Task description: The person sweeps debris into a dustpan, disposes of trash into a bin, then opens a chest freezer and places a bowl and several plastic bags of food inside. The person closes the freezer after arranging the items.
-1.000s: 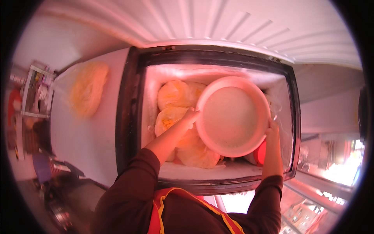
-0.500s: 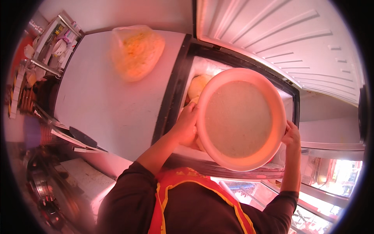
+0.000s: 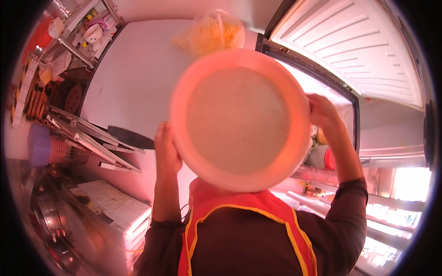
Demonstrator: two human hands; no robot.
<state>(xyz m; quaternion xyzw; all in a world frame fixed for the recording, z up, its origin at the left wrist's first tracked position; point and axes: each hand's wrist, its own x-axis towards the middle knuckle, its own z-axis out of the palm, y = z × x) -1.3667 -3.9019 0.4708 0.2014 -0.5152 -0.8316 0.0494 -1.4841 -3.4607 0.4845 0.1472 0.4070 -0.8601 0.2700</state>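
A large, round, pinkish basin [image 3: 183,108] is held up in front of my chest by both hands. My left hand [image 3: 166,149] grips its left rim, and my right hand [image 3: 322,110] has hold of the opposite side. The basin's wide inside looks flat and greyish; whether that is its bottom or some contents, I cannot tell. Behind it, a clear plastic bag of yellow food [image 3: 218,34] rests on the white freezer top [image 3: 129,73], partly hidden by the basin. A jar with a red lid [image 3: 329,158] shows in the open freezer by my right forearm.
The freezer's ribbed white lid [image 3: 350,50] stands raised at the far right. On the left are a folded metal frame [image 3: 87,133], a purple tub [image 3: 39,143] and a shelf with a white bowl [image 3: 93,33]. A white box-shaped unit [image 3: 108,198] sits at lower left.
The basin has moved left and come closer, from over the freezer opening to in front of my chest. Both hands keep their grip. The view has shifted, and the jar has come into sight.
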